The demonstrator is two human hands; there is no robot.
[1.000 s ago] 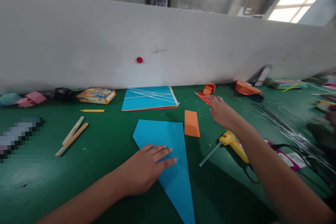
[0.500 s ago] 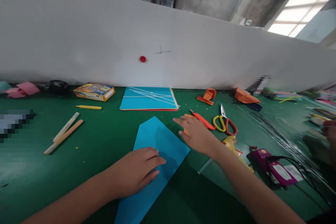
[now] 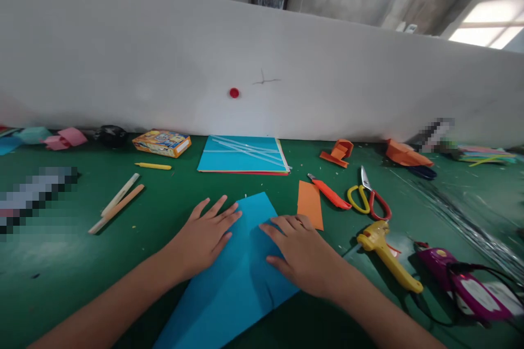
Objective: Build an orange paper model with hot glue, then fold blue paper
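A large blue paper (image 3: 241, 289) lies at the bottom centre, its pointed end away from me and one corner cut off or folded. Over its left edge rests my left hand (image 3: 207, 237), fingers spread, fingertips on the paper. My right hand (image 3: 297, 251) lies on its right side with the fingers apart and slightly bent. Neither hand grips anything. Just beyond my right hand is an orange paper piece (image 3: 310, 202), partly covered by the hand. A red-orange cutter (image 3: 331, 193) lies beside that piece.
Scissors (image 3: 370, 196), a yellow glue gun (image 3: 388, 256) and a purple device (image 3: 462, 283) with a cable lie right. Blue sheets with pale strips (image 3: 241, 155) lie against the white partition (image 3: 164, 65). Left are a box (image 3: 161, 143), yellow pen (image 3: 153, 166) and wooden sticks (image 3: 118, 204).
My left hand has moved up to the paper's left edge and spread its fingers. My right hand has come off the orange piece down onto the blue paper. The view has shifted left.
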